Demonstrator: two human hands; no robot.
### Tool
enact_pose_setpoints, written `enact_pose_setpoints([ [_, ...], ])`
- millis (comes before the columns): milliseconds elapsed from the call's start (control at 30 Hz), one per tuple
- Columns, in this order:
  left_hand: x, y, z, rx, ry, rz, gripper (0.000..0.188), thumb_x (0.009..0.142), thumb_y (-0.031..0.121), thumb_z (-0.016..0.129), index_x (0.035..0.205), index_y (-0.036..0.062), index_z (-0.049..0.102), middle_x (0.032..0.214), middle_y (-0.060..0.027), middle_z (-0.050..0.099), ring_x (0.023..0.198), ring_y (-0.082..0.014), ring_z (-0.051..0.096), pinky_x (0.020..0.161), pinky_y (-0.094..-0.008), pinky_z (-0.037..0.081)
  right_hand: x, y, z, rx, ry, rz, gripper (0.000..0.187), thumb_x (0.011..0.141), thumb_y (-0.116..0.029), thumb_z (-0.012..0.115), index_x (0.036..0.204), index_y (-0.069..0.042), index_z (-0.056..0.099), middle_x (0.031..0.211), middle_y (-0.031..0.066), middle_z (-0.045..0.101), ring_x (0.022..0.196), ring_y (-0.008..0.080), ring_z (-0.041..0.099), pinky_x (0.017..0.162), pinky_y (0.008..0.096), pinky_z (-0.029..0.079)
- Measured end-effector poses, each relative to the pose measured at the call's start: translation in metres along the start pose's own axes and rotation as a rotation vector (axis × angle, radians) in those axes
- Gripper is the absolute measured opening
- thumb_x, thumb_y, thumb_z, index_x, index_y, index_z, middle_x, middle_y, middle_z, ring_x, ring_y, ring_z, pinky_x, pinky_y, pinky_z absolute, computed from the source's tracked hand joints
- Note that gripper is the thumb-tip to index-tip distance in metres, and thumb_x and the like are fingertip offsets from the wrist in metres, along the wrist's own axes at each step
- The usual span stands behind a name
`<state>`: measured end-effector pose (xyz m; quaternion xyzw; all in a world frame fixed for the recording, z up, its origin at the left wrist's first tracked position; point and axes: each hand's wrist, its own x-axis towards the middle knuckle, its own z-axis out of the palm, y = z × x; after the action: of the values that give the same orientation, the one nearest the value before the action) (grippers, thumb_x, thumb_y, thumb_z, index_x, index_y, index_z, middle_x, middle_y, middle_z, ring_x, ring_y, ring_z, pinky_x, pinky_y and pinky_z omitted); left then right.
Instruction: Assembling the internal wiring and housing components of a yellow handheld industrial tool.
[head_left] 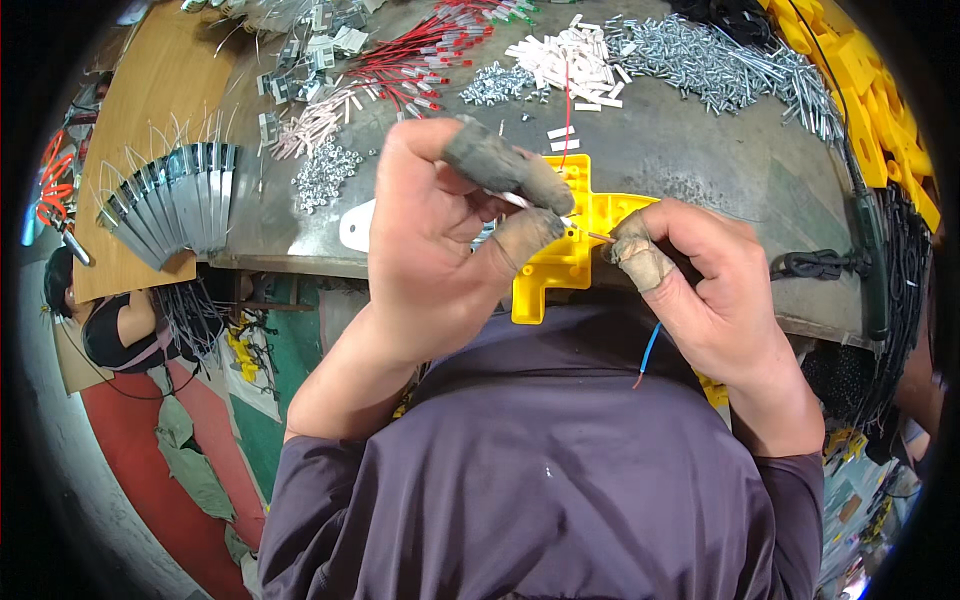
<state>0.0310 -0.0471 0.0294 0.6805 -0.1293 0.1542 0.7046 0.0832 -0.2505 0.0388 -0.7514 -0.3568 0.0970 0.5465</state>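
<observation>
My left hand [430, 230], its fingertips wrapped in grey tape, pinches a thin white lead [515, 200] between thumb and forefinger. Close by on the right, my right hand [700, 265], also with taped tips, is closed on a wire whose thin brownish end [597, 236] points toward my left fingers. A blue wire piece [650, 348] with a reddish bare end hangs below my right hand; its upper part is hidden. Beneath both hands, a yellow plastic housing [545, 275] lies at the table's front edge. A red wire [567, 110] runs upward from it.
Piles of white sleeves [575, 60], screws [700, 65], nuts [328, 172] and red-wired lights [425, 55] cover the far table [420, 100]. Fanned metal strips [175, 205] lie left. Yellow housings [870, 90] and a black-corded tool [872, 270] are right. Another person [120, 330] sits at far left.
</observation>
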Motion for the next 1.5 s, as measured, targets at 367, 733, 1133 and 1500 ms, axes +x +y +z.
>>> enact_pose_setpoints([
  [367,0.000,-0.003,0.008,0.211,-0.096,0.146,0.054,0.074,-0.016,0.067,0.116,0.0007,0.038,0.099,-0.0102,0.056,0.088,-0.0174,0.064,0.072,-0.0294,0.056,-0.004,-0.007,0.001,0.006,-0.222,0.177,0.071,0.076,-0.018,0.076,0.129,0.001,0.032,0.106,0.0190,0.060,0.094,0.0273,0.064,0.082,0.0350,0.048],
  [733,-0.007,0.011,-0.008,0.677,-0.253,0.290,0.026,0.069,-0.002,0.078,0.093,-0.0004,0.066,0.094,-0.0118,0.067,0.075,-0.0191,0.064,0.064,-0.0309,0.052,0.001,-0.004,0.002,0.056,-0.137,0.084,0.010,0.090,-0.012,0.056,0.093,-0.003,0.056,0.090,0.0147,0.064,0.083,0.0361,0.062,0.066,0.0389,0.048],
  [1133,-0.006,-0.002,-0.015,0.827,-0.148,0.272,0.048,0.067,-0.004,0.075,0.108,0.0012,0.051,0.091,-0.0071,0.066,0.084,-0.0235,0.066,0.102,-0.0504,0.038,0.002,-0.002,0.005,0.256,-0.032,0.276,0.016,0.095,-0.016,0.056,0.098,0.000,0.055,0.075,-0.0038,0.051,0.060,0.0000,0.039,0.052,0.0166,0.031],
  [1500,-0.008,-0.029,-0.008,0.163,0.001,-0.041,0.051,0.075,-0.014,0.064,0.114,0.0015,0.035,0.097,-0.0073,0.054,0.091,-0.0142,0.060,0.094,-0.0372,0.042,0.020,0.005,0.017,0.075,-0.020,0.226,0.010,0.084,0.000,0.060,0.093,0.003,0.061,0.079,0.0043,0.063,0.070,0.0048,0.056,0.063,0.0215,0.046],
])
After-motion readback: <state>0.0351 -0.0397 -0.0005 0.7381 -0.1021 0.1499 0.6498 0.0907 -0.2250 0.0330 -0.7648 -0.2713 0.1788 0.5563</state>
